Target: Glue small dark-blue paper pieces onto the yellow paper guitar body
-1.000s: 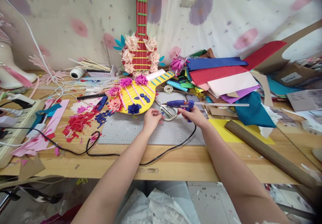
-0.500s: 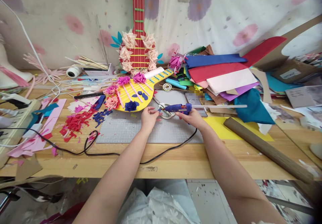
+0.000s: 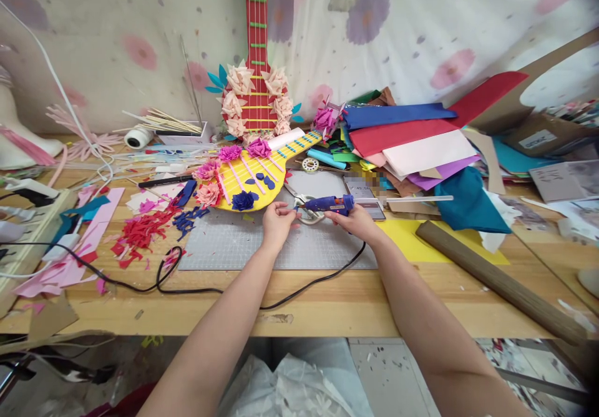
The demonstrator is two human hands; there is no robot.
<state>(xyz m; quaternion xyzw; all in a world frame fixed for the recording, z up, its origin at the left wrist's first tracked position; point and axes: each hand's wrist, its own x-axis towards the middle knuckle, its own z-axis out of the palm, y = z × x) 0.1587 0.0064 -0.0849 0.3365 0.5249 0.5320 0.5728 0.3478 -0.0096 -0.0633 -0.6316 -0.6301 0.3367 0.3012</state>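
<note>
My right hand [image 3: 352,220] is wrapped round a blue hot glue gun [image 3: 330,204], whose nozzle points left. A long translucent glue stick [image 3: 418,199] juts out of its back. Close to the nozzle, the fingers of my left hand [image 3: 279,222] pinch a tiny dark blue piece, mostly hidden by the fingertips. Behind the hands lies a yellow paper-craft guitar [image 3: 262,193] with pink strips, blue petal shapes and a dark blue paper flower [image 3: 244,201]. Scissors [image 3: 309,216] rest on the grey cutting mat [image 3: 224,248], partly under the glue gun.
A red guitar [image 3: 257,102] with pale flowers stands against the curtain. Red scraps [image 3: 147,225] and blue scraps [image 3: 189,218] lie left. Stacked coloured sheets [image 3: 412,136], a phone [image 3: 362,192] and a brown roll [image 3: 496,279] are right. A black cord [image 3: 309,286] crosses the front.
The camera view has shifted slightly, so the scene's front sits a little lower. Both hands and the glue gun keep nearly the same places, nozzle still near the left fingertips.
</note>
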